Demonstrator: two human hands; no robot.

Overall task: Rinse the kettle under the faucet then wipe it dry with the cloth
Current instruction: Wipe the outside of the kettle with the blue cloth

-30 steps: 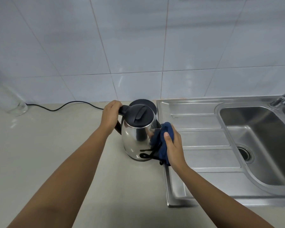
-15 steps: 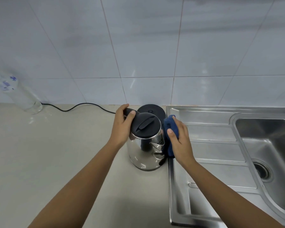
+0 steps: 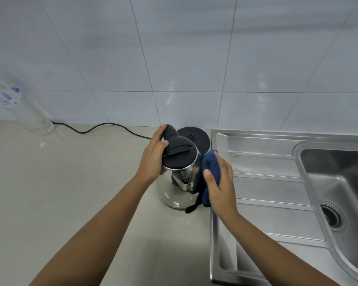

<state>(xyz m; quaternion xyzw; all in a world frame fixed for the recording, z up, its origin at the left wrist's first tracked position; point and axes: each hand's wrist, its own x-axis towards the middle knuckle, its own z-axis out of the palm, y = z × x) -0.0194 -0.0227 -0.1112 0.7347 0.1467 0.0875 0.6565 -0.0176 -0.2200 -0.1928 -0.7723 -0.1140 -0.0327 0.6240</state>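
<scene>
- Stainless-steel electric kettle (image 3: 174, 195) at the centre of the frame, standing on the pale surface (image 3: 70, 193) just left of the sink's drainboard (image 3: 267, 186); black lid (image 3: 179, 156) closed, spout (image 3: 182, 181) facing the camera.
- Left hand (image 3: 152, 162) wrapped round the black handle (image 3: 170, 132) at the kettle's upper left, thumb laid against the lid's rim, bracing the body.
- Right hand (image 3: 221, 186) closed round a folded blue cloth (image 3: 207, 168), pressing it against the kettle's right flank beside the spout; black loop (image 3: 191, 207) dangling from the cloth down to the surface.
- Judged as the drying step, rinsing apparently done; wetness on the steel too faint to confirm.
- For a good wipe: hold the handle firmly and turn the body by it, bringing each fresh strip of steel under the cloth instead of reaching round blind.
- Work from the lid rim downward, then round the spout and under the handle mount, likely traps for drops; refold to a dry face once damp.
- Press lightly enough to avoid sliding the kettle over the drainboard's raised edge; tuck the loose loop clear of the kettle's foot.
- Finish with the underside, important before any return to power.
- Round black power base (image 3: 196, 137) just behind the kettle, contact impossible to tell; black cord (image 3: 99, 129) trailing left along the wall.
- Sink basin (image 3: 339, 182) and drain (image 3: 331, 216) at the right edge; no faucet in view.
- Clear plastic bottle (image 3: 33, 118) at the upper left, against the tiled wall (image 3: 194, 58).
</scene>
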